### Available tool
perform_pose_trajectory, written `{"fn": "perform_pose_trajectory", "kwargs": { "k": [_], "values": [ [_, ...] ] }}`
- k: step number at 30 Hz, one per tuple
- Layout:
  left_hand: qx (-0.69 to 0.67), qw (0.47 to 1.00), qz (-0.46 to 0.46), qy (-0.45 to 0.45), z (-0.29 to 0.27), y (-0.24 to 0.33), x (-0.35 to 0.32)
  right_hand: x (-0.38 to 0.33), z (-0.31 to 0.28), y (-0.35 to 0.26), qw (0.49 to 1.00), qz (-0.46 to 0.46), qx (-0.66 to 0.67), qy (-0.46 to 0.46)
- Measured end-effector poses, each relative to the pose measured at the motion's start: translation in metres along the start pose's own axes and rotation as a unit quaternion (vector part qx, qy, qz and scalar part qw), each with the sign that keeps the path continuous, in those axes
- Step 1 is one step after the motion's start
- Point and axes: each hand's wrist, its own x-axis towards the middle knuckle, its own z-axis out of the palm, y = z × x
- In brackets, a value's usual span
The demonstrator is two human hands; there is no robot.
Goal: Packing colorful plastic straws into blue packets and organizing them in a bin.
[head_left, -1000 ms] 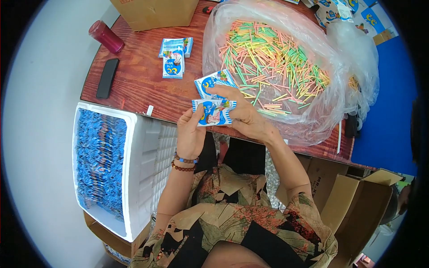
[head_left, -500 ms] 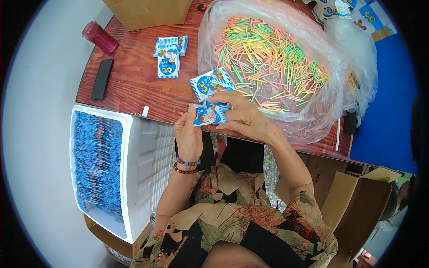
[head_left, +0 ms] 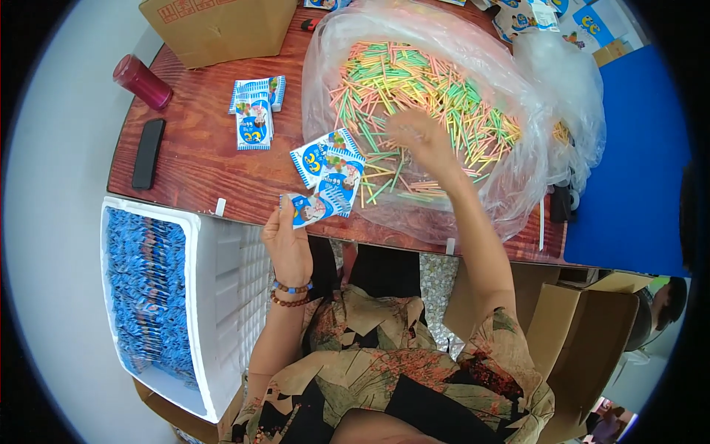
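My left hand (head_left: 287, 240), with two beaded bracelets at its wrist, pinches a small blue and white packet (head_left: 309, 210) at the table's near edge. Just beyond it, more such packets (head_left: 336, 181) overlap on the table, beside the clear plastic bag. Over the open bag (head_left: 473, 211) is my right hand (head_left: 423, 139), above a heap of thin pink, green and yellow sticks (head_left: 436, 78). Motion blurs its fingers, so whether they hold a stick cannot be made out.
Farther left lies a small packet stack (head_left: 254, 122). A black phone (head_left: 149, 154), a dark red tumbler (head_left: 144, 83) and a cardboard box (head_left: 222, 29) stand around it. Below left, a white foam box (head_left: 194, 296) holds many blue packets. An open carton (head_left: 599, 355) is at right.
My right hand has left the packet in my left hand and moved up and right over the sticks. My left hand still holds its packet. The whole view has shifted slightly.
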Motion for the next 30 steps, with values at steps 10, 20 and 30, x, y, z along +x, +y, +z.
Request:
{"fn": "perform_pose_trajectory", "kwargs": {
  "k": [10,20,30],
  "values": [
    [0.007,1.0,-0.014,0.011,-0.003,0.0,0.0,0.071,-0.018,0.057,0.839,-0.089,-0.536,0.014],
    [0.025,1.0,-0.018,0.003,-0.001,0.001,0.001,0.081,-0.009,0.068,0.811,-0.153,-0.564,0.009],
    [0.02,0.999,-0.02,-0.029,-0.013,-0.003,0.003,0.068,-0.017,0.084,0.881,-0.163,-0.444,0.024]
  ]
}}
